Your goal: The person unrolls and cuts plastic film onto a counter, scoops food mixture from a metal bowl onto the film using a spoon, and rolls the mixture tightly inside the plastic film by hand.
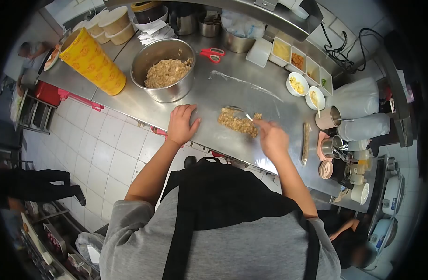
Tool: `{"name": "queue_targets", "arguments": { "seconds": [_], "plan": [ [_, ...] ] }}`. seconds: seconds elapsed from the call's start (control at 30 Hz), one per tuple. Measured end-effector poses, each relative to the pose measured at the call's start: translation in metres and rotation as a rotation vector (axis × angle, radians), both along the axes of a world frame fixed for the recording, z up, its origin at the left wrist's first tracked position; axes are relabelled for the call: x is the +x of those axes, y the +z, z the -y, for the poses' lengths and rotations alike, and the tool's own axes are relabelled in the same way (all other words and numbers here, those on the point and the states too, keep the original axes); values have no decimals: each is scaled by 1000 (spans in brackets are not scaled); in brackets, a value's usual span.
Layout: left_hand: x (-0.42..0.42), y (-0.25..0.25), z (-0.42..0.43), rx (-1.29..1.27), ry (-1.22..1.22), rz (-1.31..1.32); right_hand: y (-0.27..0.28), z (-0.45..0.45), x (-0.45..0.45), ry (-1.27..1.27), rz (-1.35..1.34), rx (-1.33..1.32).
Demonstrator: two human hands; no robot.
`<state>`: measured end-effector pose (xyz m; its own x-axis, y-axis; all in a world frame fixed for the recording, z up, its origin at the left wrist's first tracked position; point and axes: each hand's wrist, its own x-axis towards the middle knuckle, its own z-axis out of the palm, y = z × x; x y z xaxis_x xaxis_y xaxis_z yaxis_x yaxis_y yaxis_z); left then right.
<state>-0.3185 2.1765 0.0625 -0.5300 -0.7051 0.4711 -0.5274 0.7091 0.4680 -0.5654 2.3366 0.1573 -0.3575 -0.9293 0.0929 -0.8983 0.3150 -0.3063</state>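
My right hand (273, 140) is closed around the handle of a metal spoon (246, 113). The spoon's bowl end rests on a flattened strip of brownish, chunky food mixture (237, 124) on the steel counter. Clear plastic film (251, 85) shows as a wrinkled edge behind the strip. My left hand (181, 123) lies on the counter's front edge with its fingers stretched and thumb apart, holding nothing. Beyond it stands a large steel pot (172, 95) with more of the same mixture inside. A thin wrapped roll (306, 144) lies right of my right hand.
Red scissors (212, 54) lie behind the pot. A tall yellow patterned tube (93, 61) stands at the left. White containers of ingredients (281, 51), two small bowls (315, 98) and a steel cup with utensils (333, 146) line the back and right. Other people are at both sides.
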Motion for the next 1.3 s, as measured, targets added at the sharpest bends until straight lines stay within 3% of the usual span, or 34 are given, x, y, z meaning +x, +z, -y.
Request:
{"name": "queue_targets", "arguments": {
  "seconds": [0.17, 0.27, 0.37, 0.47, 1.07, 1.17, 1.3],
  "plan": [
    [2, -2, -1, -5, -8, -19, -39, 8, -8, -6, -21, -65],
    [0, -2, 0, -8, -4, -24, -22, -4, -34, -74, 38, -134],
    [0, -1, 1, -15, -15, -27, -12, -29, -30, -96, -21, 22],
    [-1, 2, 1, -5, -18, -24, -18, -52, -14, -15, 97, 28],
    [-3, 2, -1, -12, 2, 11, -1, -87, -23, -143, 173, -129],
    [-3, 0, -2, -17, -1, 14, -21, -76, -22, -96, 76, -59],
    [-3, -1, 0, -11, 6, 13, 2, -72, -19, -119, 62, -93]
  ]
}}
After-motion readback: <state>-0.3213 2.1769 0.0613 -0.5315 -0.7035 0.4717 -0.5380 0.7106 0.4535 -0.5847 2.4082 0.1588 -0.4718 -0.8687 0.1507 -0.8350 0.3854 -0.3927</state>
